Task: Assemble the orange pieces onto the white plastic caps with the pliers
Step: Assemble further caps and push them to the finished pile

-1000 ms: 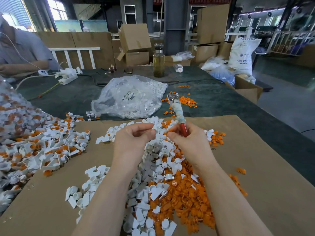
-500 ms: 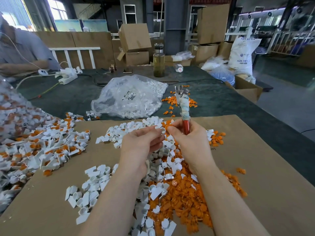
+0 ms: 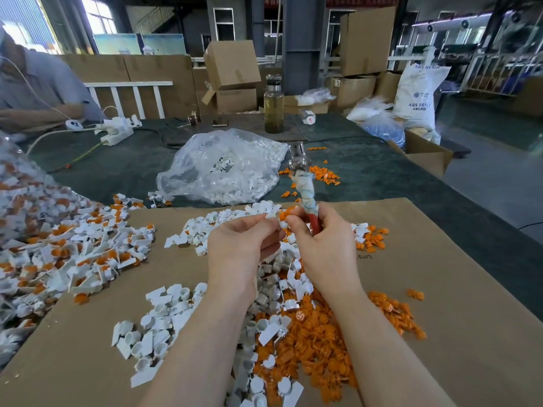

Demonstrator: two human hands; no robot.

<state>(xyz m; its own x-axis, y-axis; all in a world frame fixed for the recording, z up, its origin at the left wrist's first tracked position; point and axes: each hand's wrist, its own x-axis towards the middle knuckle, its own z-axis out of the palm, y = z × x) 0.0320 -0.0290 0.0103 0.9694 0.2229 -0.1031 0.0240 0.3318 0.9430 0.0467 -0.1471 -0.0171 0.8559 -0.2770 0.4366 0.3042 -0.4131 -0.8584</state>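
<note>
A flat brown cardboard sheet (image 3: 440,289) covers your table, strewn with angular white plastic caps (image 3: 164,321) and small, ridged orange pieces (image 3: 311,333). Your right hand (image 3: 326,251) grips the pliers (image 3: 305,186), red-handled and rag-wrapped, metal head upward. Your left hand (image 3: 238,248) pinches one white cap at fingertip level. Since half a second ago, the pliers have tilted left.
</note>
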